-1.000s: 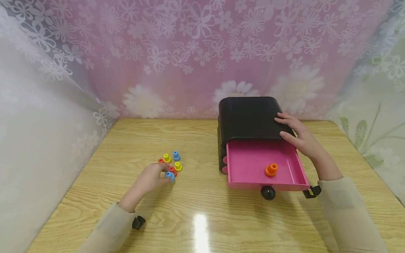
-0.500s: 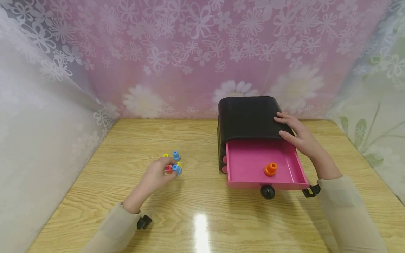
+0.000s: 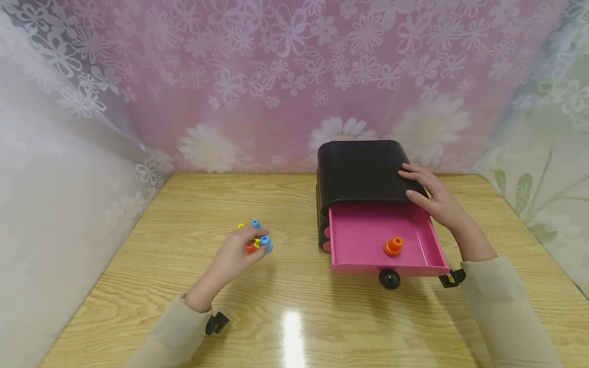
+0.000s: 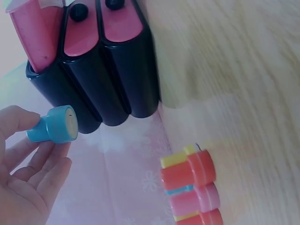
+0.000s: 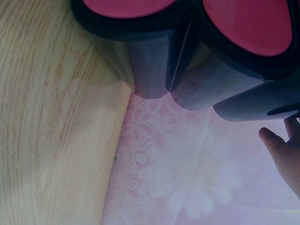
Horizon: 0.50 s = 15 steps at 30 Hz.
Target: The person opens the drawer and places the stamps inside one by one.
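One black drawer cabinet [image 3: 361, 174] stood on the tabletop [image 3: 294, 317], its top pink drawer [image 3: 368, 237] open with one orange peg [image 3: 393, 246] inside. The left hand [image 3: 239, 255] pinched one blue peg [image 3: 266, 244] between curled fingers [image 4: 28, 154], just at 3 o'clock of a small pile of pegs [image 4: 192, 187]; their number I could not tell. The right hand [image 3: 432, 197] rested with straight fingers on the cabinet.

Blue peg [image 3: 265, 244], pink drawer [image 3: 368, 237], black cabinet [image 3: 361, 171], possibly orange peg [image 3: 393, 246]

Light wood-grain worktop [image 3: 294, 204], glossy, bright light glare near the front edge. Pink floral curtain [image 3: 285, 76] hangs behind the back edge; white floral sheer [image 3: 55, 153] on left, pale green-leaf sheer [image 3: 547, 168] on right.
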### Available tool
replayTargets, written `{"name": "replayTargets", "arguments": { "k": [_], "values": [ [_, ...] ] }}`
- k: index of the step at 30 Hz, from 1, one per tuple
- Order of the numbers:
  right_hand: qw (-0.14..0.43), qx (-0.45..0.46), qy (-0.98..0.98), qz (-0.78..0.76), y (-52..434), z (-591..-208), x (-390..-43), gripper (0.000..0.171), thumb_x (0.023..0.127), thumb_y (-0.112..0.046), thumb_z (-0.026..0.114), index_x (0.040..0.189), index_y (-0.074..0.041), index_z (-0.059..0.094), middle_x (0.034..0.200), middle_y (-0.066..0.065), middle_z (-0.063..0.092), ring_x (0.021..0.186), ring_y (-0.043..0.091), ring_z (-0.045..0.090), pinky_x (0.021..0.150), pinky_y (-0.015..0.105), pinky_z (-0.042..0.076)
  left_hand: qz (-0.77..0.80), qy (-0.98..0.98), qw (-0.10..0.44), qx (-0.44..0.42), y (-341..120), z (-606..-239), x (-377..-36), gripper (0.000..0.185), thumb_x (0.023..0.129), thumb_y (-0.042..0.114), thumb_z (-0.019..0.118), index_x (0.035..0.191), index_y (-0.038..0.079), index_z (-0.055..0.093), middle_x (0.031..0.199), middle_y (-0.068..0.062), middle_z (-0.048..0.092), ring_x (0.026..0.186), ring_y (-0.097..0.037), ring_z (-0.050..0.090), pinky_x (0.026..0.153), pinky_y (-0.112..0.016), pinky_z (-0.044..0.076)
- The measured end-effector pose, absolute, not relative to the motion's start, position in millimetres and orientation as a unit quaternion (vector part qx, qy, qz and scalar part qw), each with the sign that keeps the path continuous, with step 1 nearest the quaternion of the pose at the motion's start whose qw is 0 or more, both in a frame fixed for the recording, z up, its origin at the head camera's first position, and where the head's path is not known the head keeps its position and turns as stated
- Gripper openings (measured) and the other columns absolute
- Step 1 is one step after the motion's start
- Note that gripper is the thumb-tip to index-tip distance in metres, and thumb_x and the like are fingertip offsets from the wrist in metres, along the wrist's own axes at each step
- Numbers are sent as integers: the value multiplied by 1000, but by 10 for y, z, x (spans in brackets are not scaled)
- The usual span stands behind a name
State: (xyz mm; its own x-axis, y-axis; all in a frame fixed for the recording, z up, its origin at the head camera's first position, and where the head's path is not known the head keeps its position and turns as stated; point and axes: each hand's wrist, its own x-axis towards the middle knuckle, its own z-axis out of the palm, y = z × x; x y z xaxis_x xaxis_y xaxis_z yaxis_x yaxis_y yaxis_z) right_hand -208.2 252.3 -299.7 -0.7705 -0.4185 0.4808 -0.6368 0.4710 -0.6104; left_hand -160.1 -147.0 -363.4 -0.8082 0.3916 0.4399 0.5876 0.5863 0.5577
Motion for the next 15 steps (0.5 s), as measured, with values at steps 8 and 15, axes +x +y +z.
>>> {"name": "replayTargets", "arguments": {
  "k": [8,15],
  "values": [
    [131,306,-847,413,2535,-3024,-2096,40,85,3,48,123,14,40,134,30,25,132,25,10,101,52,8,-394,-857,174,-285,-1335,-3560,-1595,24,76,4,67,99,-1,61,93,-7,62,84,-18,59,70,-25,49],
    [133,306,-846,416,2535,-3030,-2105,39,85,3,48,122,14,40,134,30,25,132,24,10,104,47,7,-447,-832,175,-278,-1178,-3474,-1603,21,76,5,67,96,1,61,95,-7,61,90,-19,58,76,-31,48]
  ]
}}
